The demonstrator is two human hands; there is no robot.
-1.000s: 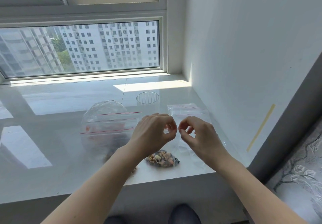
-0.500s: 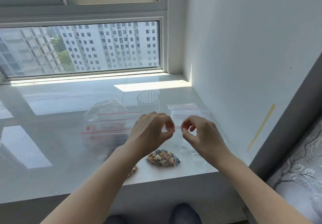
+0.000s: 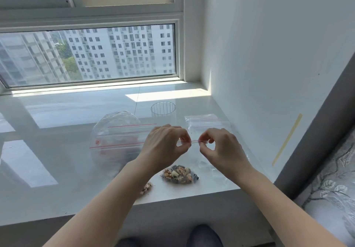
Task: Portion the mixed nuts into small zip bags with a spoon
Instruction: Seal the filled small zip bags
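On the white windowsill (image 3: 57,170), near its front edge, we held a small zip bag (image 3: 180,175) upright between us: our left hand (image 3: 165,148) pinched one end of its red-lined zip strip with thumb and forefinger, and our right hand (image 3: 221,148) pinched the other end the same way, the strip stretched taut between them. The bag's bottom, filled with mixed nuts, rested on the sill below our hands. A few loose nuts (image 3: 146,187) lay just left of it, partly behind our left forearm. To the left stood a large clear bag (image 3: 115,139) with red zip lines, its contents blurred. Behind our hands stood a ribbed clear cup (image 3: 163,110), and to its right lay a pile of empty zip bags (image 3: 207,122). We could not see a spoon
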